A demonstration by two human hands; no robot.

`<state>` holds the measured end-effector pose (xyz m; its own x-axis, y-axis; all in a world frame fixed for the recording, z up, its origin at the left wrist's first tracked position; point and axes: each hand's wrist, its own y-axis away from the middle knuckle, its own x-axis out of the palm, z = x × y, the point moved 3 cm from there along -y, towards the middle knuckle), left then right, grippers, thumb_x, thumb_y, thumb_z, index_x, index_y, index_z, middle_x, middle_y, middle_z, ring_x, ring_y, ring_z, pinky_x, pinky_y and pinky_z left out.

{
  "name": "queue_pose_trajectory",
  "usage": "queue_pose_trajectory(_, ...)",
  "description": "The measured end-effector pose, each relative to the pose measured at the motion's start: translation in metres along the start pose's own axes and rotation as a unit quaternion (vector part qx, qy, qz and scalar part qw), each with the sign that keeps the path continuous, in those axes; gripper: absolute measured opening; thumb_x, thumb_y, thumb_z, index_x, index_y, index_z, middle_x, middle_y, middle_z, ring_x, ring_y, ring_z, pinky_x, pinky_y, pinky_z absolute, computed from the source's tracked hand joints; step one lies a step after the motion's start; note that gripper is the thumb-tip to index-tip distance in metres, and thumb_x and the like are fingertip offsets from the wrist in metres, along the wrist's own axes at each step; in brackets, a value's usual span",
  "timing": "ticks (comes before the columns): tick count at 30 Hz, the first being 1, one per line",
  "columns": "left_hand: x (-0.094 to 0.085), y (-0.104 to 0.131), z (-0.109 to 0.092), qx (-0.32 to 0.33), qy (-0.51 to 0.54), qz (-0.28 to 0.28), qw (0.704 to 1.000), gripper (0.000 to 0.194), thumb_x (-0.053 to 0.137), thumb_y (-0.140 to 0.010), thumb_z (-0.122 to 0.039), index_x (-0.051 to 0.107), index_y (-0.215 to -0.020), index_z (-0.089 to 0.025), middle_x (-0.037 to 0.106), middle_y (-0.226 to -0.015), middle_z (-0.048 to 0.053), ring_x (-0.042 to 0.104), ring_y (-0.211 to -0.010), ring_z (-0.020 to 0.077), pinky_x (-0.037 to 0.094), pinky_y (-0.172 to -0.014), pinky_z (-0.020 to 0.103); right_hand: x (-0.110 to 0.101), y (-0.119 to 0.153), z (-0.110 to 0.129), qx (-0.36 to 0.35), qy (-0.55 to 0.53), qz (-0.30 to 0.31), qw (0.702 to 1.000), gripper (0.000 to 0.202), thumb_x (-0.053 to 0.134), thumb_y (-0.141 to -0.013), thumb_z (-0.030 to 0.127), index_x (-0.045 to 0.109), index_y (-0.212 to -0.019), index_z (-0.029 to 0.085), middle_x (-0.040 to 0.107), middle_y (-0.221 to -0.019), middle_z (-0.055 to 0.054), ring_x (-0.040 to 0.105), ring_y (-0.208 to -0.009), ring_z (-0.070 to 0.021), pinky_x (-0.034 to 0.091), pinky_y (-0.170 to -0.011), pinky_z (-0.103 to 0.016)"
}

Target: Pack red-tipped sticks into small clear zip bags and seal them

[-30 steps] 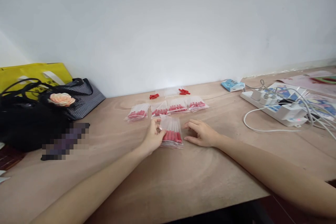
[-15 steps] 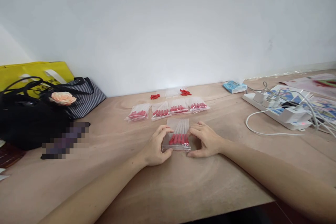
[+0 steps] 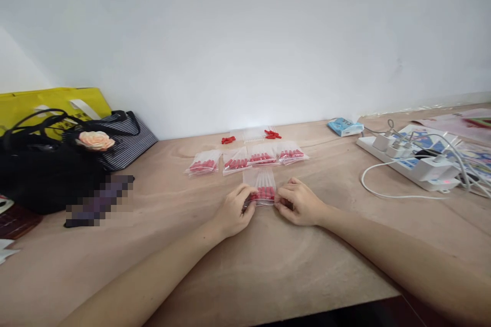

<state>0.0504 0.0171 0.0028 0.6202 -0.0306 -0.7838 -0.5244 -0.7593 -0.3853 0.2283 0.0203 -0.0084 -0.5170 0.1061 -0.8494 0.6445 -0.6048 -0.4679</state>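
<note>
A clear plastic zip bag lies in front of me with several thin white sticks with red ends inside, the red ends toward me. At its near left corner the thumb and fingers of my left hand are closed on the bag. My right hand pinches the near right edge, its fingertips curled in. Just behind, several similar filled bags lie in a row, among them one at the left and one at the right.
Loose red pieces lie near the wall, beside white sticks. A white power strip with plugs and cables is at the right, a blue packet behind it. Bags, including a black one, stand at the left.
My fingers have drawn together and closed on the bag's two near corners. The bag's near edge has drawn up, away from me. The view has shifted slightly.
</note>
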Motion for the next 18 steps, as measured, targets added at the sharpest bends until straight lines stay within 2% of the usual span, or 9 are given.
queue_pose_trajectory(3, 0.002, -0.003, 0.001, -0.003, -0.013, -0.011, 1.000, 0.017, 0.043, -0.078, -0.013, 0.054, -0.089, -0.020, 0.056, -0.089, 0.005, 0.054, -0.080, 0.0162, 0.044, -0.075, 0.029, 0.001, 0.000, -0.001, 0.003, 0.004, -0.004, 1.000, 0.006, 0.045, -0.077, 0.016, 0.046, -0.072, 0.018, 0.055, -0.062, 0.001, 0.048, -0.058, -0.0113, 0.027, -0.066, -0.027)
queue_pose_trajectory(7, 0.000, -0.002, 0.002, -0.012, -0.019, -0.015, 1.000, 0.027, 0.042, -0.072, -0.006, 0.055, -0.091, -0.020, 0.055, -0.090, 0.005, 0.053, -0.081, 0.0165, 0.045, -0.075, 0.029, 0.001, 0.000, -0.003, -0.009, 0.002, 0.007, 1.000, 0.012, 0.043, -0.084, 0.022, 0.045, -0.074, 0.018, 0.057, -0.067, -0.001, 0.051, -0.063, -0.0125, 0.028, -0.067, -0.027)
queue_pose_trajectory(10, -0.002, -0.001, 0.002, -0.006, -0.032, -0.015, 0.999, 0.030, 0.043, -0.069, -0.005, 0.056, -0.092, -0.020, 0.055, -0.092, 0.005, 0.052, -0.086, 0.0180, 0.044, -0.078, 0.030, 0.000, 0.001, -0.007, -0.016, -0.002, 0.011, 1.000, 0.014, 0.046, -0.084, 0.028, 0.046, -0.075, 0.018, 0.056, -0.066, 0.000, 0.050, -0.062, -0.0120, 0.028, -0.068, -0.027)
queue_pose_trajectory(13, 0.000, -0.003, 0.002, 0.013, -0.055, -0.005, 0.998, 0.025, 0.048, -0.071, -0.011, 0.057, -0.093, -0.020, 0.055, -0.098, 0.006, 0.052, -0.092, 0.0201, 0.042, -0.083, 0.033, -0.003, 0.002, -0.010, -0.032, 0.003, 0.012, 0.999, 0.015, 0.049, -0.083, 0.031, 0.048, -0.077, 0.018, 0.057, -0.068, 0.000, 0.049, -0.062, -0.0118, 0.029, -0.068, -0.027)
queue_pose_trajectory(18, 0.009, -0.015, 0.001, 0.050, -0.110, -0.003, 0.993, 0.026, 0.059, -0.073, -0.028, 0.057, -0.098, -0.022, 0.055, -0.103, 0.005, 0.052, -0.096, 0.0225, 0.036, -0.088, 0.038, -0.003, 0.001, -0.011, -0.065, 0.016, 0.005, 0.998, 0.013, 0.043, -0.086, 0.023, 0.050, -0.076, 0.018, 0.058, -0.071, -0.002, 0.049, -0.066, -0.0125, 0.029, -0.067, -0.027)
